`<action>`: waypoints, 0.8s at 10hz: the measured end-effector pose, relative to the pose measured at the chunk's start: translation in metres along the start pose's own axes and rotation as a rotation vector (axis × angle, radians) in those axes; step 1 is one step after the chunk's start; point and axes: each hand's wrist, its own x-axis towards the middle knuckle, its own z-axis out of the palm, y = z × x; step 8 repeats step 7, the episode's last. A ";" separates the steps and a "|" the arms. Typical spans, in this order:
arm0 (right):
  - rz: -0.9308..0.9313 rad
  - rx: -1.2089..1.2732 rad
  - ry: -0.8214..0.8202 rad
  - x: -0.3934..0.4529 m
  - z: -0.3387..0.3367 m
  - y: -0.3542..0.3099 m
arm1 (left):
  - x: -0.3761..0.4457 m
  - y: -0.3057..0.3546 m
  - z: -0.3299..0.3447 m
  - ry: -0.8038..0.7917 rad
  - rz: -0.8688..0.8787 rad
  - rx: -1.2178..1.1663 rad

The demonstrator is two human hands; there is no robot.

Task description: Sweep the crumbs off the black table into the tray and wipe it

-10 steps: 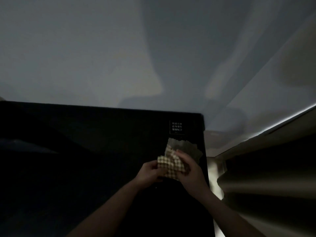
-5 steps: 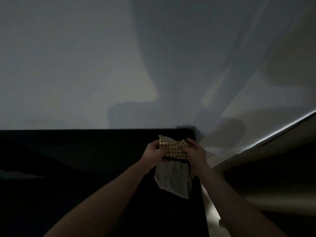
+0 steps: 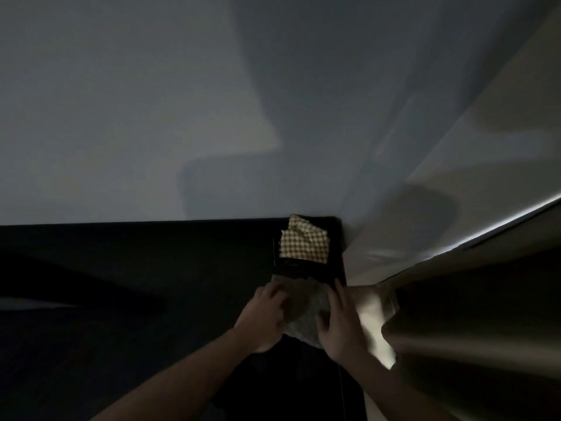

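Between both hands, grey cloth (image 3: 306,314) (crumpled), checked cloth (image 3: 304,244) beyond.

No legible text, label, brand, number or sign appears in this dim view; the checked cloth (image 3: 304,245) on the black worktop (image 3: 151,268) bears only a pattern.

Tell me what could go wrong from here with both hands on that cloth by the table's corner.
1. The grey cloth under the left hand and right hand lies near the black table edge; a sideways wipe may push crumbs off.
2. The checkered cloth sits at the far corner and may get knocked.
3. Dim light hides crumbs.
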 end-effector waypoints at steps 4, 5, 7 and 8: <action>-0.032 0.106 0.049 0.036 -0.022 -0.008 | -0.001 0.038 0.007 0.051 -0.046 0.110; -0.019 -0.023 -0.026 0.040 -0.033 -0.009 | -0.006 0.041 -0.002 0.025 -0.080 0.134; -0.037 -0.140 -0.125 0.011 -0.045 -0.009 | -0.041 0.031 -0.031 0.006 -0.119 0.040; -0.037 -0.140 -0.125 0.011 -0.045 -0.009 | -0.041 0.031 -0.031 0.006 -0.119 0.040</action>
